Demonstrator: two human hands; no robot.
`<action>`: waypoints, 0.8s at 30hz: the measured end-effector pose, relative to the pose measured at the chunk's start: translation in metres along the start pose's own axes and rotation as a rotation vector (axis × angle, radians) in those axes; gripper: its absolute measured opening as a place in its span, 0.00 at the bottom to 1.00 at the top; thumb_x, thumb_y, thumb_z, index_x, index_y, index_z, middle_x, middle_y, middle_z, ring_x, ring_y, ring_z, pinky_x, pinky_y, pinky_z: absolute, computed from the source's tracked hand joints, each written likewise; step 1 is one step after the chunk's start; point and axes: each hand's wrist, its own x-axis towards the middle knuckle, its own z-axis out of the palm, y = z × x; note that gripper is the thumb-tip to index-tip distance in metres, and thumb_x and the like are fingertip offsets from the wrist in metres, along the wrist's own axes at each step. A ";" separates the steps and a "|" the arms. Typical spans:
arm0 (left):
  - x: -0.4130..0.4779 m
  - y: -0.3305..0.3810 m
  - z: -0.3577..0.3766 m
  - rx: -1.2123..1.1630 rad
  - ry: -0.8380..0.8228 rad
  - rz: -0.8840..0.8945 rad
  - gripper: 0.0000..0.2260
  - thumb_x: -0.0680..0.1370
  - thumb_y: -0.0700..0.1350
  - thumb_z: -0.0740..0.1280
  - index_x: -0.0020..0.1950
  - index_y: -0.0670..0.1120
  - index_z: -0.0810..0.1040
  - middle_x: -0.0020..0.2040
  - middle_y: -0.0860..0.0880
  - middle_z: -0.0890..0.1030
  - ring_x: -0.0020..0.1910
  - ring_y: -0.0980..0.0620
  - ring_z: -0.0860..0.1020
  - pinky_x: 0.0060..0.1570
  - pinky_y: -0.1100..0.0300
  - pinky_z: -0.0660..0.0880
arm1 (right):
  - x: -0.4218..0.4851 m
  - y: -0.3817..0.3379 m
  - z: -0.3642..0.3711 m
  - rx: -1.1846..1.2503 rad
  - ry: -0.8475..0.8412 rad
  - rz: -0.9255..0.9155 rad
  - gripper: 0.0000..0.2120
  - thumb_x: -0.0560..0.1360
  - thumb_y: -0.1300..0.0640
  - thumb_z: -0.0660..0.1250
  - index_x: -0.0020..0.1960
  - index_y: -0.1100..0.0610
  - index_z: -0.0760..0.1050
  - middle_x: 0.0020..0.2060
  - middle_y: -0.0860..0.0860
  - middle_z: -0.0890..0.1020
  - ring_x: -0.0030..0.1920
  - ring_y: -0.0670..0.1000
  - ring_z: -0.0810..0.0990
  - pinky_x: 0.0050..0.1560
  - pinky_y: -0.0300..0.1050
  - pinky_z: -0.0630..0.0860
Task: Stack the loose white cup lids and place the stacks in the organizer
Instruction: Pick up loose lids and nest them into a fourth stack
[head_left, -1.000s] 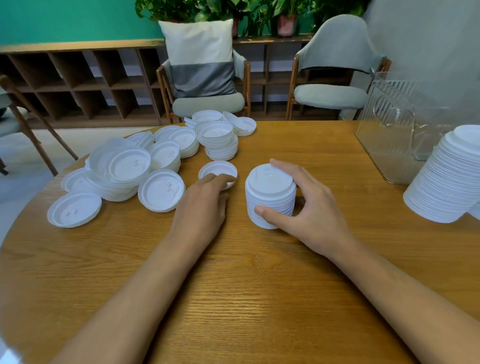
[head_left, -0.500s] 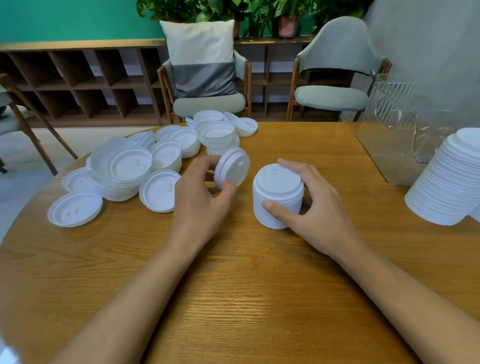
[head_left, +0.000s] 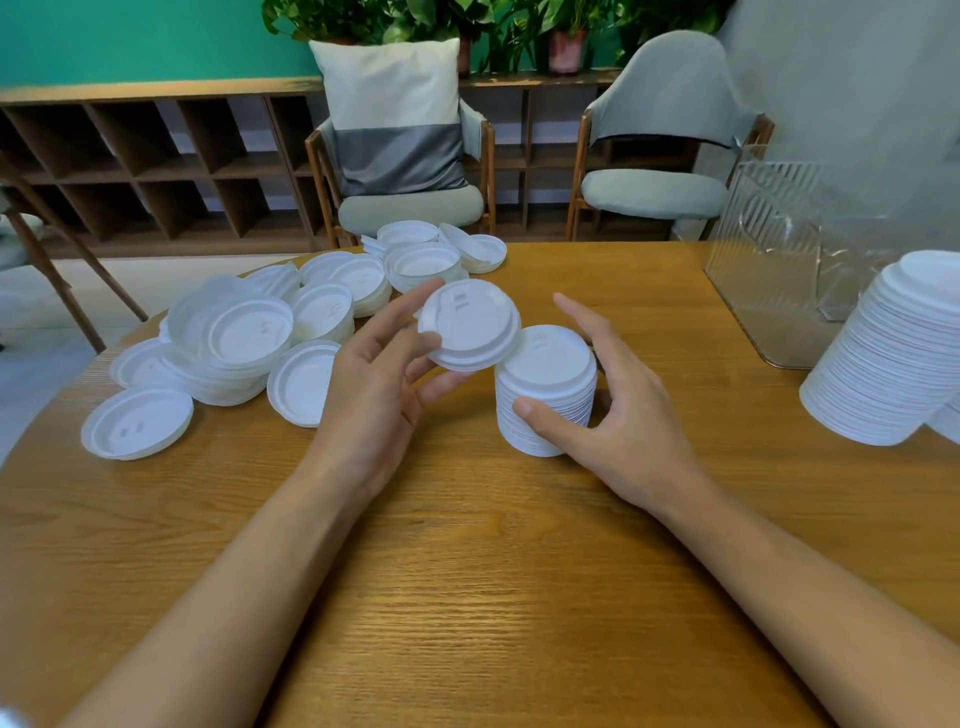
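1. Far left, the loose lids (head_left: 234, 338) sit in the same messy pile on the surface (head_left: 467, 571), so there's plenty left to go.
2. The left hand (head_left: 374, 384) is the news. A second ago it was down on a single lid lying on the surface. Now its fingers pinch that lid (head_left: 467, 325) by the rim, dome side up, in the air and overlapping the left edge of the small stack (head_left: 545, 395).
3. The right hand (head_left: 613, 415) has loosened off. It was wrapped round the stack, and now the thumb rests on the front with the fingers spread, clearing the top. I can't tell if any fingers touch the back, since the stack hides that.
4. My read is that the lid is about to go on but needs centering first.
5. Over on the right, the clear organizer (head_left: 769, 260) is well apart from the small stack. A tall stack (head_left: 893, 353) waits on the surface beside it.
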 end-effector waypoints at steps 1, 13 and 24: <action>-0.001 0.000 0.001 -0.025 -0.034 -0.024 0.19 0.83 0.33 0.61 0.72 0.44 0.78 0.65 0.46 0.84 0.60 0.47 0.84 0.49 0.58 0.84 | 0.000 0.000 0.000 -0.002 -0.002 -0.001 0.42 0.72 0.42 0.78 0.80 0.36 0.60 0.66 0.26 0.68 0.67 0.26 0.66 0.60 0.25 0.65; -0.009 -0.015 0.006 0.715 -0.115 0.150 0.16 0.77 0.57 0.74 0.65 0.60 0.82 0.46 0.57 0.78 0.44 0.58 0.76 0.48 0.62 0.73 | -0.001 -0.002 0.006 0.029 0.005 -0.037 0.37 0.72 0.43 0.79 0.77 0.41 0.67 0.69 0.37 0.74 0.69 0.36 0.72 0.66 0.44 0.75; -0.011 -0.021 0.018 0.715 -0.077 0.228 0.26 0.73 0.54 0.81 0.69 0.53 0.81 0.62 0.58 0.83 0.65 0.59 0.79 0.63 0.58 0.78 | -0.002 -0.001 0.006 0.067 -0.035 -0.034 0.38 0.71 0.44 0.79 0.78 0.42 0.67 0.69 0.38 0.75 0.69 0.37 0.73 0.63 0.35 0.74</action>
